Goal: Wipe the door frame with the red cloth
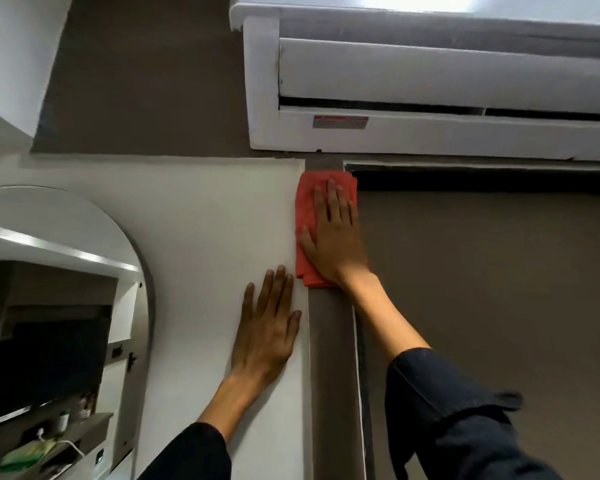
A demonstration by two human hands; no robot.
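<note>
The right hand lies flat with fingers spread, palm pressing the red cloth against the door frame. It grips nothing; the cloth is pinned under it. The cloth is folded and sits high on the frame's brown upright, just below the top corner, with its left edge lapping onto the white wall. The left hand is also open and flat, fingers apart, resting on the wall just left of the frame and lower than the cloth, empty. Both forearms reach up from dark sleeves. Right of the frame is the brown door. Above the frame hangs a white air conditioner. Well left of the frame, an arched mirror is on the wall.
</note>
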